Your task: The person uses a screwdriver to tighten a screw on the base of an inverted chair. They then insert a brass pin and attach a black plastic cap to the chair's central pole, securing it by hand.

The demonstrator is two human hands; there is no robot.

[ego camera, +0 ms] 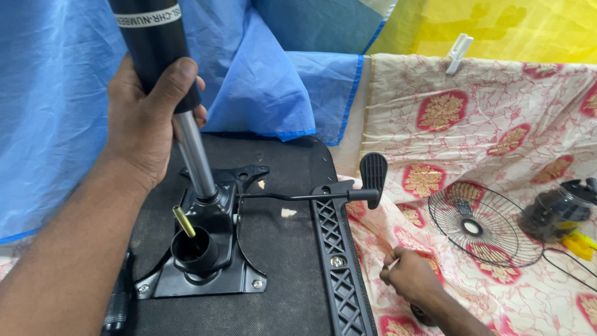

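Overhead, left hand grips the gas cylinder; right hand curled on cloth.

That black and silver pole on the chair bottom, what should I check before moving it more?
1. Left hand gripping the gas cylinder: ok.
2. Silver rod seated in the metal mechanism plate: ok, though it leans.
3. Plate bolts all tight: cannot tell.
4. Lever handle apart from the pole: ok.
5. Right hand away from the plate, on the patterned cloth: ok.
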